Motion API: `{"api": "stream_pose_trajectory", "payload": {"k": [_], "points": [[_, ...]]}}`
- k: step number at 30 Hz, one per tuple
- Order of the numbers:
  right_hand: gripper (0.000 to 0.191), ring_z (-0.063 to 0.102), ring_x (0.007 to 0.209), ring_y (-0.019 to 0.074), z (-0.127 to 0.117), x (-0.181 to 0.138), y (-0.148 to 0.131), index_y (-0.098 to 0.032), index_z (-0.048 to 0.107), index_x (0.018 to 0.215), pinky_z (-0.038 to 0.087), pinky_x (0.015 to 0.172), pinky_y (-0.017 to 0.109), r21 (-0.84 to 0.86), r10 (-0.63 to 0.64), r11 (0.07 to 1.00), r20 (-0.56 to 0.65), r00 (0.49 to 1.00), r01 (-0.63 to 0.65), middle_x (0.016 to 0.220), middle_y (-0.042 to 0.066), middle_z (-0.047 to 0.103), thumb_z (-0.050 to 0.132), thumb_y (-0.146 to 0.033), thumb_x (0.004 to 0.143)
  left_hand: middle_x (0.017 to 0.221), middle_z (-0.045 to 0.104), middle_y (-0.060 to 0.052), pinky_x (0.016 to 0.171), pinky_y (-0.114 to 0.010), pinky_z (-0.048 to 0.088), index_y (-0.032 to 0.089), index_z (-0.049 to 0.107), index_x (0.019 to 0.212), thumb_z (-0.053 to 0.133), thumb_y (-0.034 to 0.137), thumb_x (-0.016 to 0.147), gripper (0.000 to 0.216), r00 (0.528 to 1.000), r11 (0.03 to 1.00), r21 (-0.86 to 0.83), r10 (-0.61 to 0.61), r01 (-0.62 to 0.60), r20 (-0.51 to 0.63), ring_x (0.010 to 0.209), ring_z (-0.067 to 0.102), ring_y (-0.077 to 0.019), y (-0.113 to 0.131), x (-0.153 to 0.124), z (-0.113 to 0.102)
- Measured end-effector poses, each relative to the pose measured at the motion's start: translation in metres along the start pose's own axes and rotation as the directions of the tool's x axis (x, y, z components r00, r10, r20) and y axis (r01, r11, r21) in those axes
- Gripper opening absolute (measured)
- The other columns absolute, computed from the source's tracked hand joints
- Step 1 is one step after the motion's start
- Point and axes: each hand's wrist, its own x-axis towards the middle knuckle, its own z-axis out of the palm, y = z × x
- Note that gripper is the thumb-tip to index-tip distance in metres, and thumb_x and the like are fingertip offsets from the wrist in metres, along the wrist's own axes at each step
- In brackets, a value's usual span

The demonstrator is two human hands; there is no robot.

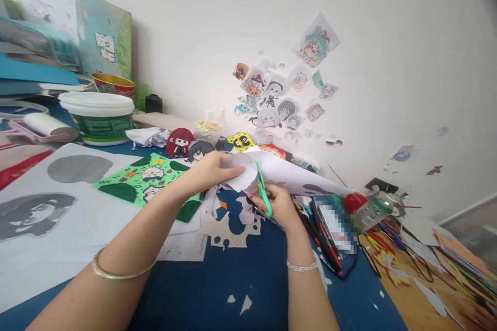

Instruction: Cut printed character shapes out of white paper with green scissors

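Observation:
My left hand (217, 170) is closed on a sheet of white paper (298, 170), thumb on top of a rounded flap near the middle of the view. The sheet curls away to the right and has a grey printed patch at its far end. In my right hand (281, 207) is a pair of green scissors (263, 191), pointing up and away, with the blades at the paper's edge beside my left thumb. Under the hands lie cut paper scraps (233, 230) with holes in them. A green drawing (128, 178) with small characters lies left of my left forearm.
At left stand a white-lidded green tub (97, 126) and a large printed sheet (34, 217). Cut-out characters (179, 142) lean at the back. Pens (324, 235), a phone-like blurred rectangle (337, 225) and a clear jar (375, 212) are at right. Stickers (277, 88) cover the wall.

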Motion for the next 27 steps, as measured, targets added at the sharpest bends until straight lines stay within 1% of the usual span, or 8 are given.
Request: {"api": "stream_pose_trajectory", "payload": {"k": [5,11,15,19,21,23,27], "points": [[0.023,0.049,0.055,0.0137,-0.001,0.0,0.0,-0.015,0.065,0.082,0.041,0.05,0.024,-0.033,-0.006,0.999,0.024,1.0,0.006,0.056,-0.001,0.053,0.068,-0.028,0.064,0.055,0.06,-0.002,0.037,-0.02,0.032,0.015,0.061,0.062,0.056,0.048,0.068,0.034,0.999,0.999,0.028,0.036,-0.036,0.006,0.045,0.052,-0.0131,-0.004,0.002,-0.001],[0.024,0.044,0.048,0.0103,-0.004,-0.002,0.0,-0.014,0.065,0.082,0.038,0.045,0.021,-0.04,0.025,0.999,0.039,0.999,-0.024,0.056,-0.001,0.054,0.067,-0.03,0.064,0.053,0.059,-0.001,0.037,-0.02,0.031,0.015,0.062,0.062,0.056,0.048,0.066,0.034,0.999,0.998,0.042,0.044,-0.044,0.002,0.045,0.051,-0.0127,-0.004,0.003,-0.001],[0.022,0.046,0.049,0.0105,-0.005,-0.002,0.0,-0.014,0.064,0.079,0.039,0.046,0.021,-0.054,0.025,0.998,0.037,0.999,-0.023,0.057,-0.001,0.054,0.067,-0.029,0.063,0.054,0.06,-0.002,0.036,-0.02,0.032,0.015,0.062,0.062,0.058,0.049,0.064,0.034,1.0,0.999,0.047,0.003,-0.003,-0.014,0.046,0.053,-0.0139,-0.003,0.001,-0.002],[0.02,0.049,0.051,0.0115,-0.005,-0.002,0.0,-0.015,0.063,0.076,0.042,0.048,0.022,-0.052,0.044,0.998,0.047,0.998,-0.041,0.058,-0.001,0.056,0.068,-0.029,0.062,0.061,0.063,-0.004,0.039,-0.02,0.036,0.015,0.064,0.071,0.061,0.048,0.062,0.035,0.996,0.998,0.015,-0.061,0.062,-0.062,0.052,0.058,-0.0162,0.0,-0.001,-0.003],[0.019,0.05,0.052,0.0121,-0.006,-0.002,0.0,-0.015,0.063,0.075,0.043,0.049,0.023,-0.041,0.054,0.998,0.072,0.996,-0.051,0.057,-0.002,0.055,0.068,-0.028,0.061,0.062,0.064,-0.004,0.039,-0.02,0.037,0.015,0.064,0.072,0.061,0.048,0.062,0.035,0.997,0.998,0.002,-0.066,0.066,-0.044,0.053,0.059,-0.0168,0.001,-0.002,-0.004],[0.019,0.051,0.054,0.0127,-0.008,-0.003,-0.001,-0.015,0.064,0.076,0.044,0.05,0.023,-0.045,0.053,0.998,0.095,0.994,-0.049,0.058,-0.001,0.056,0.068,-0.027,0.062,0.062,0.064,-0.005,0.038,-0.02,0.037,0.015,0.064,0.072,0.061,0.048,0.063,0.035,0.998,0.998,-0.01,-0.06,0.06,0.001,0.051,0.059,-0.0167,0.001,-0.002,-0.005],[0.018,0.051,0.057,0.012,-0.012,-0.005,-0.001,-0.015,0.064,0.079,0.044,0.053,0.023,-0.047,0.047,0.998,0.135,0.99,-0.041,0.061,-0.001,0.057,0.068,-0.025,0.063,0.061,0.064,-0.003,0.039,-0.02,0.038,0.016,0.062,0.069,0.061,0.046,0.063,0.031,0.998,0.999,-0.035,-0.014,0.016,0.056,0.049,0.058,-0.0148,0.0,-0.003,-0.007]]}}
